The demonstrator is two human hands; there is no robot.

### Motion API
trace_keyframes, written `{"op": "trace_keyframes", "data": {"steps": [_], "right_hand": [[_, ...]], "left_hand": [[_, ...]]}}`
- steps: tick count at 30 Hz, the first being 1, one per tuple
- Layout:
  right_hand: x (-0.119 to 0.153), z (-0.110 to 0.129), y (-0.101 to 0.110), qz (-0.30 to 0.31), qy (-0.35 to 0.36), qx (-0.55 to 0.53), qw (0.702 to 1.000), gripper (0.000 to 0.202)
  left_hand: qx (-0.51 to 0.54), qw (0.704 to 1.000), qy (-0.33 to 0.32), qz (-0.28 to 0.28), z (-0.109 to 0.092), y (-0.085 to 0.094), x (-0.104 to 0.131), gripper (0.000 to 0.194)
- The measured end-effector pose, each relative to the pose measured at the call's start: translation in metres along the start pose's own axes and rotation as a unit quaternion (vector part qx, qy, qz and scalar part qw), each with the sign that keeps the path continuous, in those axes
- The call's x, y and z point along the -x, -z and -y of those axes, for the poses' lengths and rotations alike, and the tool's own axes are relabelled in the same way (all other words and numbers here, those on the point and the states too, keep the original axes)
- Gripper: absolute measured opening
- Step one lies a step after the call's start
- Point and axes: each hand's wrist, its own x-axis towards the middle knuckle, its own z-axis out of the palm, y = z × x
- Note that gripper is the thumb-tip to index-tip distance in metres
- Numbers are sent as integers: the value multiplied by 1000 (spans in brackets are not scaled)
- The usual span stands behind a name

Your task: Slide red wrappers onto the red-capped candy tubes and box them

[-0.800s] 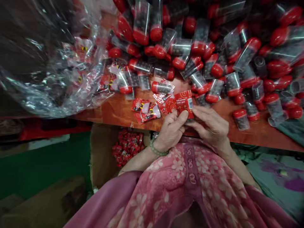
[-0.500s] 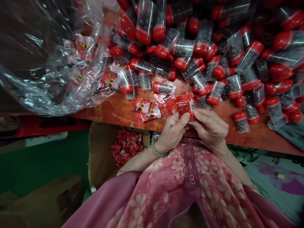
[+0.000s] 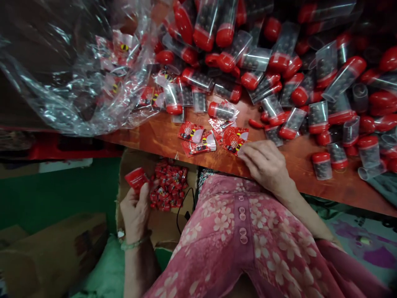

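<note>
My left hand (image 3: 135, 211), a beaded bracelet at its wrist, pinches a small red packet (image 3: 136, 179) over the left side of an open cardboard box. Inside that box lies a heap of small red packets (image 3: 169, 186). My right hand (image 3: 266, 163) rests at the table's front edge, its fingertips on a flat red packet (image 3: 233, 140) with yellow and black print. Just left of it, more flat packets (image 3: 198, 142) overlap on the wooden table (image 3: 149, 138). A clear tube with a red cap (image 3: 221, 111) lies on packets behind them.
Many clear tubes with red caps and dark beads (image 3: 319, 118) are piled across the table's back and right. A clear plastic bag (image 3: 124, 111) with packets lies at the left. A closed carton (image 3: 52, 252) stands lower left.
My left hand has moved left and down from the table to over the box, carrying a red packet. My right hand has stayed near the table edge, now touching another packet. The view has shifted slightly.
</note>
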Motion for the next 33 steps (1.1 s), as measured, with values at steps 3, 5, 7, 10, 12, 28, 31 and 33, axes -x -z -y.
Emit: {"op": "trace_keyframes", "data": {"steps": [3,5,7,10,12,28,31,33], "right_hand": [[-4,-7,-1,61,-54,90,993,27],[-4,-9,-3,98,-70,141,983,29],[-1,-10,-5,109,-68,170,977,30],[3,-11,-9,73,-52,182,979,25],[4,-12,-10,49,-45,179,982,18],[0,-4,5,89,-86,164,979,22],[8,-7,21,61,-129,198,970,23],[13,-10,30,61,-160,225,959,25]], "left_hand": [[-175,980,-13,-98,33,28,-14,47],[-224,961,-89,-136,30,26,-15,48],[-178,954,-188,-151,8,7,-8,47],[-73,924,-370,-55,-45,-42,9,29],[-62,835,-546,17,-79,-78,18,35],[-28,689,-721,66,-133,-178,2,28],[-37,708,-703,54,-132,-177,6,24],[-43,713,-697,56,-132,-178,7,21]]}}
